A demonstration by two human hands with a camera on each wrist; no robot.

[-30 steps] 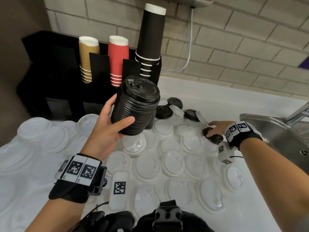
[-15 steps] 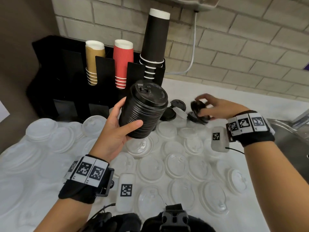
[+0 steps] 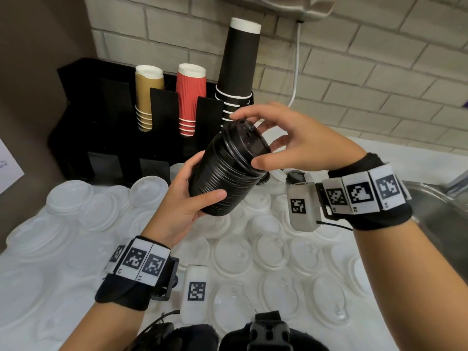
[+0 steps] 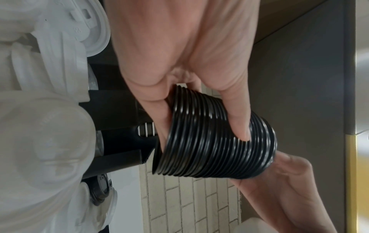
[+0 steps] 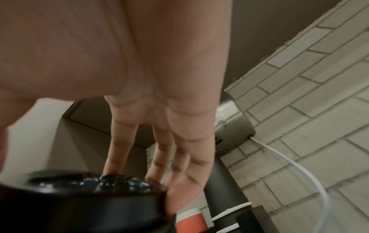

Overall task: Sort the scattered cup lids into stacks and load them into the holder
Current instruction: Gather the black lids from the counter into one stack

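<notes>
My left hand (image 3: 187, 198) grips a tall stack of black lids (image 3: 222, 178) above the counter, tilted to the right, thumb across the near side. The left wrist view shows the ribbed stack (image 4: 209, 141) under that thumb. My right hand (image 3: 283, 145) is at the stack's top end, thumb and fingers curled round the rim of the top black lid (image 3: 248, 145). In the right wrist view the fingertips (image 5: 115, 167) touch that lid (image 5: 89, 189). Many white and clear lids (image 3: 271, 252) lie scattered on the counter. The black holder (image 3: 106, 117) stands at the back left.
The holder's upper slots hold tan cups (image 3: 148, 97), red cups (image 3: 191, 97) and tall black cups (image 3: 239, 67). A loose black lid (image 3: 296, 176) lies behind my right wrist. A steel sink (image 3: 443, 211) is at the right. A white cable (image 3: 295, 72) hangs down the brick wall.
My right hand picked a black lid off the counter at the right and carried it up and left onto the top of the stack. The left hand kept hold of the stack.
</notes>
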